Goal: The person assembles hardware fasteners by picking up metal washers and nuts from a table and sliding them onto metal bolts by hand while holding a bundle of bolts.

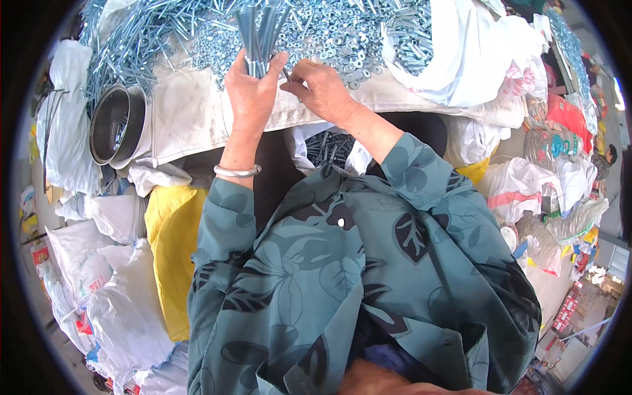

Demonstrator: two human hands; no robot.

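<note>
My left hand (251, 99) is closed around a bunch of long metal rods (260, 29), probably bolts, which stand upright and fan out at the top. Close beside it, my right hand (324, 91) pinches with thumb and forefinger. A small dark piece shows at those fingertips, too small to name. Both hands are over the near edge of a cloth-covered table (191, 108). Just beyond them lie loose washers and nuts (322, 46). A heap of long bolts (125, 49) covers the far left.
A dark metal pot (108, 125) with a few metal pieces hangs at the table's left edge. A white bag (454, 59) with metal parts lies right. Below the edge sits a bag of dark bolts (327, 148). White sacks (125, 309) and a yellow sack (172, 250) stand left.
</note>
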